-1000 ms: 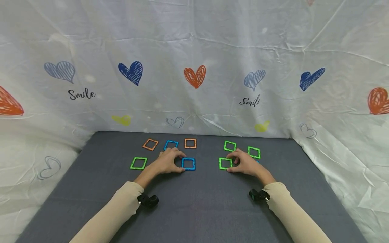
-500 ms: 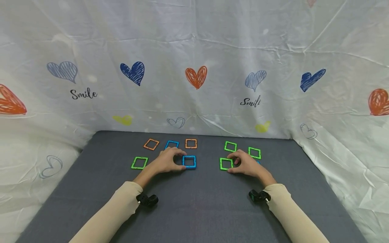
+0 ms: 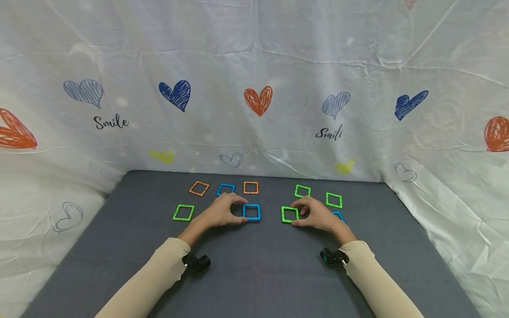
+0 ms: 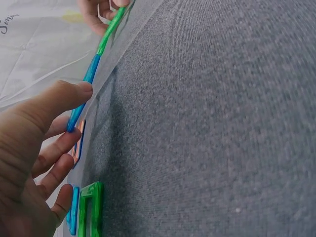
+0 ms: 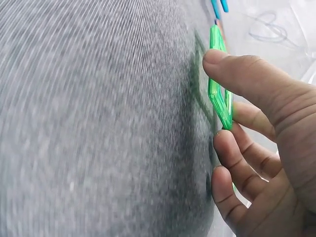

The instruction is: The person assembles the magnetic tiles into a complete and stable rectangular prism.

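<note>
In the head view, my left hand (image 3: 224, 210) pinches a blue square magnetic tile frame (image 3: 260, 213) by its left side, thumb in front and fingers behind. My right hand (image 3: 318, 214) pinches a green square magnetic tile frame (image 3: 282, 214) by its right side. A short gap of grey cloth separates the two tiles there. Seen from the left wrist, the blue tile (image 4: 90, 71) lines up end to end with the green tile (image 4: 111, 32). Beneath the green tile (image 5: 214, 89) in the right wrist view, a shadow falls on the cloth, the tile tilted off it.
Behind my left hand lie two orange tiles, one at the left (image 3: 195, 194), and a partly hidden blue tile (image 3: 227, 184). A green tile (image 3: 182, 219) lies left of that arm. Near my right hand are two green tiles, one farther right (image 3: 334, 206), and a partly covered blue tile (image 3: 339, 214).
My right hand has moved left with the green tile, and my left hand slightly right with the blue one, narrowing the gap. More of the blue tile behind my right hand shows.
</note>
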The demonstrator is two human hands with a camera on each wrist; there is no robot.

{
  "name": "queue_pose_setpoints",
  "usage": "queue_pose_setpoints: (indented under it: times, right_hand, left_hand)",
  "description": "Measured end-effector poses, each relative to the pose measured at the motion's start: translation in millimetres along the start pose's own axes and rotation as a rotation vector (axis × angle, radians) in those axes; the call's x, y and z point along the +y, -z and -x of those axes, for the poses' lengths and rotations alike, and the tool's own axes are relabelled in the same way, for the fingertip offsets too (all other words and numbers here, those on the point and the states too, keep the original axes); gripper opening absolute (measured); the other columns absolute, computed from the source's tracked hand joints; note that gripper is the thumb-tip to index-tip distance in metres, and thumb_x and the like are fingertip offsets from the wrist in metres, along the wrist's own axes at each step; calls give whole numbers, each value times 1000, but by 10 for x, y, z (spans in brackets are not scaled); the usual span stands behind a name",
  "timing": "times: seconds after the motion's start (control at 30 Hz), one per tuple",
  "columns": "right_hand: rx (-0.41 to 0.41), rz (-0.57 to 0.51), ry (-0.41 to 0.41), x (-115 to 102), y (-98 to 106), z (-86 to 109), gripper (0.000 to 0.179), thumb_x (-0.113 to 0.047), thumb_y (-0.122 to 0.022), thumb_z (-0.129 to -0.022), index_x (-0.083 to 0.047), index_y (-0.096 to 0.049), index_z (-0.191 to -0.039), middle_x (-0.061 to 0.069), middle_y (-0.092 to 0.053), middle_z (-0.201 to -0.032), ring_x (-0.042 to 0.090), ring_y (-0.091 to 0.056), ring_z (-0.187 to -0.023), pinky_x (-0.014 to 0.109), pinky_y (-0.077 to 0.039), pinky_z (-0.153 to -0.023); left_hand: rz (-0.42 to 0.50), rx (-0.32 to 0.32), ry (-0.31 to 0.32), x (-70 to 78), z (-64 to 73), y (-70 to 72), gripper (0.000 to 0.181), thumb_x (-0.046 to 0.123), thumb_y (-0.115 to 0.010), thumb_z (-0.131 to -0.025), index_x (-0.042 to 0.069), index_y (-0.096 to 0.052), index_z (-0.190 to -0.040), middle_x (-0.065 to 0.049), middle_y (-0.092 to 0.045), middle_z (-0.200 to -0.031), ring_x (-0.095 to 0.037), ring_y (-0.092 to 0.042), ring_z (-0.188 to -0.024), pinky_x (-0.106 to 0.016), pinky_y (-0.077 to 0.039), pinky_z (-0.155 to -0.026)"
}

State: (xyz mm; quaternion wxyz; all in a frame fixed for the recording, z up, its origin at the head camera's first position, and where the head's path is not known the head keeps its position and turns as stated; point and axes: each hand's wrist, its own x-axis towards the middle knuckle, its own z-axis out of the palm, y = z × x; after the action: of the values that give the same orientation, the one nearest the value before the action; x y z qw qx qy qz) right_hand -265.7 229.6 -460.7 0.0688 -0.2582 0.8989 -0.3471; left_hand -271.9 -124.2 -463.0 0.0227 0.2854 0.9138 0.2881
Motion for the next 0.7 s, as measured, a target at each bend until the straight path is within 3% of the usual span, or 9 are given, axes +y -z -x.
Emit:
queue_pose_setpoints:
  times: [0.27,0.43,0.7]
  right_hand:
    - [-15,9,24,-70,-68,-77,53,-25,-90,-81,-5,-70,-126,4,-62,-109,16,-59,-88,45,-49,-88]
    - [-17,6,36,-102,-106,-133,52,-26,-90,-81,-5,-70,-124,3,-61,-109,17,-59,-88,38,-50,-80]
    - [-31,-2,40,-174,-154,-184,51,-25,-89,-82,-4,-70,-124,3,-61,-109,18,-59,-89,37,-51,-79]
  left_hand:
    - [14,5,-10,34,-29,-31,52,34,-86,-83,11,-71,-127,-5,-65,-119,-24,-56,-110,-51,-43,-98]
    - [5,-1,-26,50,-51,-55,52,36,-86,-83,12,-71,-127,-4,-65,-118,-23,-57,-107,-48,-43,-97]
    - [16,-5,-50,71,-82,-81,51,37,-85,-84,13,-71,-127,-2,-65,-117,-21,-58,-108,-48,-41,-99]
